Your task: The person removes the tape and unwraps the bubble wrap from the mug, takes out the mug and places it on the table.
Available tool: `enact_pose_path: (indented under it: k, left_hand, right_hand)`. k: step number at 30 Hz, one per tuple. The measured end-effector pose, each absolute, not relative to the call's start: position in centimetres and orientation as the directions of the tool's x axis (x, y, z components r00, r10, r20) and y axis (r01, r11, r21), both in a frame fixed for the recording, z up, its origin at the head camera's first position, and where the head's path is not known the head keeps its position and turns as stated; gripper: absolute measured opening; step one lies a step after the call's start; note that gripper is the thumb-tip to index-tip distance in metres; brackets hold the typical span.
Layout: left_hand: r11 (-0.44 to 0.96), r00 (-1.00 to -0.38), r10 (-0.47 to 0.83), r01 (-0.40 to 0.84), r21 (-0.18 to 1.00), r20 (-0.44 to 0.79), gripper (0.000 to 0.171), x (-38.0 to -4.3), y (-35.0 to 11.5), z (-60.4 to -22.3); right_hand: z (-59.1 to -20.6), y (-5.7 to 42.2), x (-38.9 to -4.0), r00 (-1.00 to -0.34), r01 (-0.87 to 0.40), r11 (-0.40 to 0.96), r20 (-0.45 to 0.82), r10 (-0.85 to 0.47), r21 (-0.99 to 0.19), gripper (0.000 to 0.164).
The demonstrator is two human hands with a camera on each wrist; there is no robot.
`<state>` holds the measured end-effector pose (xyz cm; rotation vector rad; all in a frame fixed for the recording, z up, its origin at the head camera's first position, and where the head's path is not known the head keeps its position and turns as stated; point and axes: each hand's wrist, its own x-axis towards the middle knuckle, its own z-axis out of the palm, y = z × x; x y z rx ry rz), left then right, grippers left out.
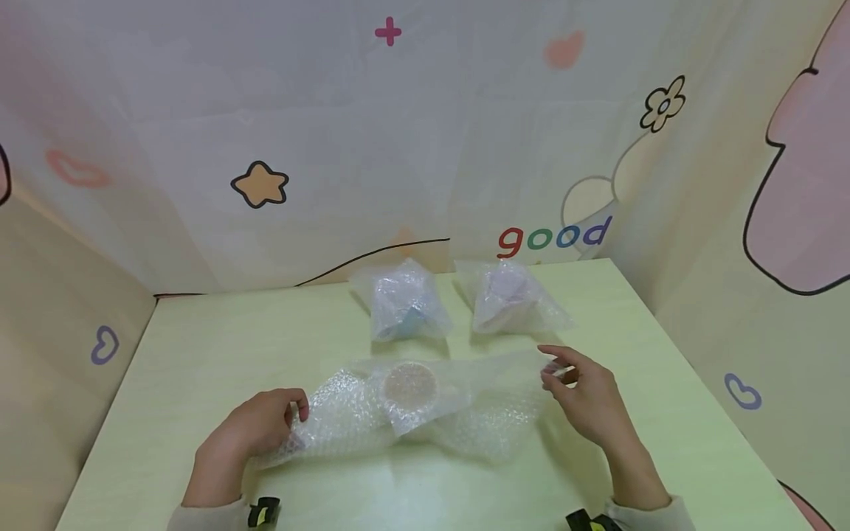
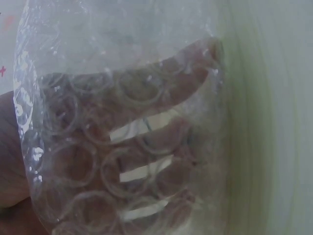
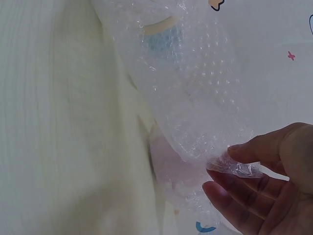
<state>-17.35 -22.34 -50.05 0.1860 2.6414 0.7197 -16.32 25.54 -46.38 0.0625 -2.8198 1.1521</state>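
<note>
A sheet of clear bubble wrap (image 1: 345, 413) stretches between both hands over the table, its ends raised. At its middle, a round beige-topped object (image 1: 410, 386) lies under a fold of the wrap; its kind is hidden. The right wrist view shows a blue thing with a beige rim (image 3: 164, 39) through the plastic. My left hand (image 1: 255, 424) holds the left end of the wrap, and its fingers (image 2: 161, 137) show blurred through the bubbles. With thumb and fingertips, my right hand (image 1: 584, 391) pinches the bunched right end.
Behind the sheet stand two wrapped bundles: one with something bluish inside (image 1: 408, 302), the other with something pale pink (image 1: 511, 299). They sit on the pale yellow-green table (image 1: 219, 339) near a printed curtain (image 1: 319, 125), which also hangs at both sides.
</note>
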Motion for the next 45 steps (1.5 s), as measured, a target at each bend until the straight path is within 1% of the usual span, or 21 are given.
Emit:
enact_pose_path:
  k: [10,20,33,45]
  left_hand:
    - [0.854,-0.913,0.230,0.023,0.519,-0.338,0.034,-17.4,-22.3,-49.8]
    - [0.849,-0.914,0.240,0.034,0.528,-0.327,0.034,-17.3,-22.2,-49.7]
    - [0.850,-0.909,0.230,0.014,0.527,-0.347,0.033,-17.3,-22.4,-50.1]
    - [0.845,-0.904,0.226,-0.003,0.535,-0.362,0.034,-17.2,-22.3,-49.7]
  right_hand:
    - [-46.9,26.5,-16.7,-0.997,-0.053,0.735,0.083,0.005,-0.676,0.043]
    - [-48.0,27.6,-16.8,-1.000,0.009,0.769,0.014,0.023,-0.639,0.044]
    - [-48.7,27.6,-16.8,-0.998,0.061,0.788,-0.051,0.038,-0.612,0.044]
    - [-49.8,27.6,-17.2,-0.996,0.078,0.820,-0.072,0.046,-0.567,0.043]
